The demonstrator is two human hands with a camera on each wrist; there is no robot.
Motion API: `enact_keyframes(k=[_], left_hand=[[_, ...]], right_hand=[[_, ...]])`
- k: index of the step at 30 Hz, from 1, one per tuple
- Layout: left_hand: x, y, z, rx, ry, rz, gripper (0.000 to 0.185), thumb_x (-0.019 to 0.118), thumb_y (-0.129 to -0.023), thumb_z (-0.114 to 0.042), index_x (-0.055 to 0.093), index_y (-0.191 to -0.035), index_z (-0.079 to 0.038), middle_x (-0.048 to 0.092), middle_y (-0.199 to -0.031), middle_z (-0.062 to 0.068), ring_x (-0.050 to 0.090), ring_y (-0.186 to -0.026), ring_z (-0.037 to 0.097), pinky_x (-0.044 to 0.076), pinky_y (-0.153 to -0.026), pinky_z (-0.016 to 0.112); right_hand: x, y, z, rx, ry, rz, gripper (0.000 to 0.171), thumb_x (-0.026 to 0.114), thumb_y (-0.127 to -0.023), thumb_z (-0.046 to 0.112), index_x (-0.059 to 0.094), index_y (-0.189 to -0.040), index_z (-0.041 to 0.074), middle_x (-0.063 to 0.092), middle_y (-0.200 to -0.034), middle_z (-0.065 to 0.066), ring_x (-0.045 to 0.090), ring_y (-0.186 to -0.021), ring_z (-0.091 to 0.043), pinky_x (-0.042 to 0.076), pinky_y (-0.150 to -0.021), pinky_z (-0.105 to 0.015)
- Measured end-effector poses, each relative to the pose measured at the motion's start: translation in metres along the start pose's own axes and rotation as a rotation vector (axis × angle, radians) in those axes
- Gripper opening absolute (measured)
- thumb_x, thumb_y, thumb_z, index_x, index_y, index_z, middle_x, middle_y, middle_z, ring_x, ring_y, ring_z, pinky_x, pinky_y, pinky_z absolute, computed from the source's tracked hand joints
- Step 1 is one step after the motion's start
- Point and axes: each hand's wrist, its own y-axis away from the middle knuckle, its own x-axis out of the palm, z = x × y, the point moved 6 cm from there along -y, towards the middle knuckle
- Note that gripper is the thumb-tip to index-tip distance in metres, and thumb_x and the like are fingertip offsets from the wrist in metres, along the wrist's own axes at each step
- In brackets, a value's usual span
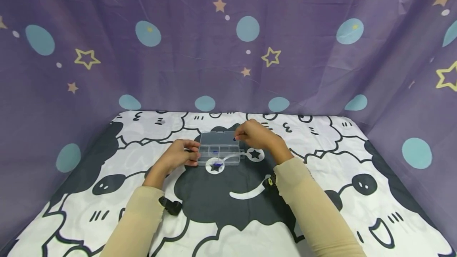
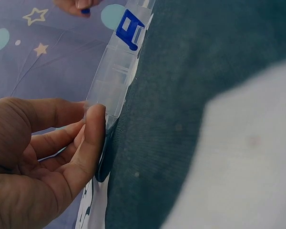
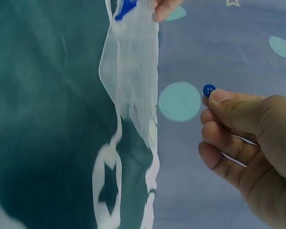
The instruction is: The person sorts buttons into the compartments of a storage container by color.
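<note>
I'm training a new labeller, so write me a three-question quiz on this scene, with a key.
1. Which grip holds the button: (a) left, (b) right, (c) neither?
2. True or false: the left grip touches the box.
3. Fill the gap: the button's colour is ____.

Key: 1: b, the right grip; 2: true; 3: blue.

The compartment box [image 2: 105, 93] is clear, smooth plastic with a faint gloss, its clasp [image 2: 127, 29] opaque plastic; the four-hole button [image 3: 209, 90] looks like smooth plastic. The curtain [image 1: 200, 58] is creased, faintly shiny cloth; the bedsheet [image 1: 221, 201] and sleeves [image 1: 314, 205] are matt fabric.
</note>
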Motion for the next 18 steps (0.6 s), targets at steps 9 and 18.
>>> enact_keyframes(k=[9, 18], left_hand=[[0.000, 0.000, 0.000, 0.007, 0.013, -0.010, 0.047, 0.068, -0.094, 0.007, 0.056, -0.140, 0.006, 0.055, -0.125, 0.024, 0.070, -0.095, 0.027, 0.067, -0.077, 0.036], [0.001, -0.001, 0.000, 0.010, 0.010, -0.015, 0.047, 0.068, -0.094, 0.006, 0.056, -0.140, 0.007, 0.056, -0.125, 0.024, 0.070, -0.090, 0.024, 0.067, -0.075, 0.034]], right_hand=[[0.020, -0.023, 0.017, -0.014, 0.010, 0.036, 0.018, 0.064, -0.103, 0.011, 0.079, -0.111, 0.003, 0.077, -0.104, -0.006, 0.071, -0.085, -0.014, 0.062, -0.078, -0.028], [0.041, -0.041, 0.021, -0.045, 0.012, 0.033, 0.015, 0.067, -0.101, 0.009, 0.080, -0.103, 0.004, 0.076, -0.095, -0.002, 0.068, -0.079, -0.010, 0.060, -0.073, -0.025]])
